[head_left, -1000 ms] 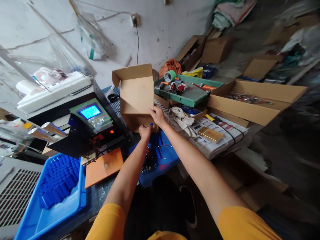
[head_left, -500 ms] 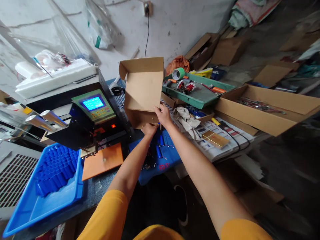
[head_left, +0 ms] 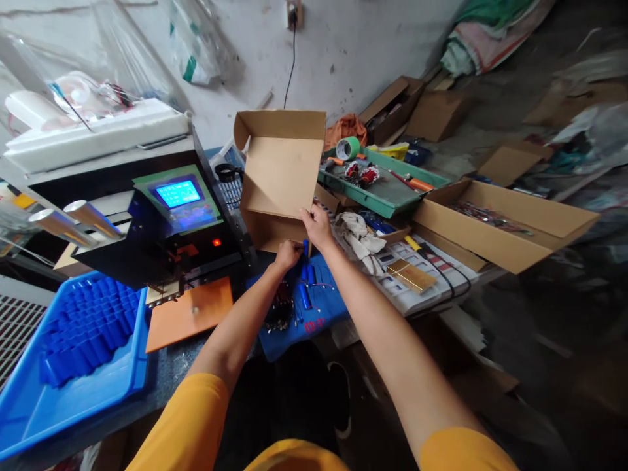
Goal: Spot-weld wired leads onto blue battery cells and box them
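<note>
An open brown cardboard box (head_left: 279, 173) stands at the middle of the bench with its lid flap up. My right hand (head_left: 318, 226) grips its front right edge. My left hand (head_left: 287, 254) is closed at the box's lower front edge, just left of a small blue cylinder (head_left: 305, 246) that stands between the two hands; which hand holds the cylinder I cannot tell. Below them lies a blue mat (head_left: 307, 307) with several blue cylinders and thin wires.
A black machine with a lit blue screen (head_left: 177, 194) stands at the left, an orange plate (head_left: 189, 314) in front of it. A blue tray of blue cylinders (head_left: 73, 340) is at the near left. A green tray (head_left: 383, 183) and a long cardboard box (head_left: 500, 219) lie to the right.
The view has shifted, so everything sits a little lower and to the right. My left hand has closed in under the box's front edge beside my right hand.
</note>
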Demonstrator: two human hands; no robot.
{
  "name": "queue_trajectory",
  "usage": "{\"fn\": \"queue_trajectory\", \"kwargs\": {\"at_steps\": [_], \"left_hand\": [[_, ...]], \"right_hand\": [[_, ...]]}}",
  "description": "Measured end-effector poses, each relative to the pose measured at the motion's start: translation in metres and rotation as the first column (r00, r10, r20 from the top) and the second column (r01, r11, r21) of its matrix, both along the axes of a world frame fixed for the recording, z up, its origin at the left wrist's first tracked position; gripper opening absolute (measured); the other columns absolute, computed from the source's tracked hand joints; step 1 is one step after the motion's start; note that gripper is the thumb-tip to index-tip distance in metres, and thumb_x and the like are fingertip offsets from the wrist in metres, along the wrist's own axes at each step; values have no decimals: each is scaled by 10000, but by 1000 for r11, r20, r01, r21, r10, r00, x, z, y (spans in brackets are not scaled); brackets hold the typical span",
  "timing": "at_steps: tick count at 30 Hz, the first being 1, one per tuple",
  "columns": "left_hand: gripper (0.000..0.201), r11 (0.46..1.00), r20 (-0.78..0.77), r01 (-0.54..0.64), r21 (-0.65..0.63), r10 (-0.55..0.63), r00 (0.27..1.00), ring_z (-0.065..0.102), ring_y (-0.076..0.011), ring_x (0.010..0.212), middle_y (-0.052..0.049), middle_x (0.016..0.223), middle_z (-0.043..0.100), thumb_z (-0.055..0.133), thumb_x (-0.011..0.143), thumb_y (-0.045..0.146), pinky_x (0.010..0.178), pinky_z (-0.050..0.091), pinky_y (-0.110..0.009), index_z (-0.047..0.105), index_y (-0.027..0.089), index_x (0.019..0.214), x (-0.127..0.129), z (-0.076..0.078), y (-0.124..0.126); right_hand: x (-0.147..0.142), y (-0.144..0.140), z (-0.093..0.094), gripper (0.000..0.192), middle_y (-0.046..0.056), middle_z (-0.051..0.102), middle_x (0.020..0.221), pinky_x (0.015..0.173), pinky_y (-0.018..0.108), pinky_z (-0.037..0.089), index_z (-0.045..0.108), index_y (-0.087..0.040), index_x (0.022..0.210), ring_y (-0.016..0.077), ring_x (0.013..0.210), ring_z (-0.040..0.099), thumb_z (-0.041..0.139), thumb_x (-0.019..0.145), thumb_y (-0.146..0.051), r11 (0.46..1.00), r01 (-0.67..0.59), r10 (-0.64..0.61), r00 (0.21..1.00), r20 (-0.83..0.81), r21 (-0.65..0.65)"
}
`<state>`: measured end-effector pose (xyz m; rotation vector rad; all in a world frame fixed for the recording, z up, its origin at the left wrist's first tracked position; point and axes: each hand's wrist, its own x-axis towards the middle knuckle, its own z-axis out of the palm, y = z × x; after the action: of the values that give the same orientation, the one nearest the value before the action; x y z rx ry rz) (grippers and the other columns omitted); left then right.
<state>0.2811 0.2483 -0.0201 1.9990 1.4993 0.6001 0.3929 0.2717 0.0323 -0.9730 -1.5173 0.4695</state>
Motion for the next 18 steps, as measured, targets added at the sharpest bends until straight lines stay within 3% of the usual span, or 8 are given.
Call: {"fn": "queue_trajectory", "kwargs": {"at_steps": [6,11,15,18], "left_hand": [[370,999,-14,38,1,-38,999,664,-206,1103,-21,1049,764,504,800,34,968,479,-260,785,207,966,2,-1,3],[310,999,-33,44,28,-44,999,669,-240,1070,-68,1033,760,538,810,72,931,480,-271,772,187,978,-3,10,-5],[291,986,-38,-113,119,119,992,673,-232,1031,-107,1083,740,554,870,198,888,487,-287,707,163,1114,-16,18,-39],[216,991,-166,-108,82,120,979,686,-261,957,-104,975,748,587,877,326,821,489,-311,712,199,999,-23,19,-80]], "right_hand": [[-1,1,-1,388,97,673,1083,1003,393,426,690,-195,894,265,1069,565,515,906,-541,1000,3,-4,1000,12,19],[0,3,-2,386,87,678,1061,1004,392,431,695,-198,920,263,1072,566,539,904,-551,1000,5,-5,1000,24,-4],[0,4,-3,373,84,681,1077,1008,373,433,691,-199,950,256,1086,566,538,920,-538,1000,3,-3,999,45,-5],[0,5,-5,364,81,682,1100,1020,367,427,690,-200,961,254,1103,564,520,939,-520,1000,11,-11,998,57,3]]}}
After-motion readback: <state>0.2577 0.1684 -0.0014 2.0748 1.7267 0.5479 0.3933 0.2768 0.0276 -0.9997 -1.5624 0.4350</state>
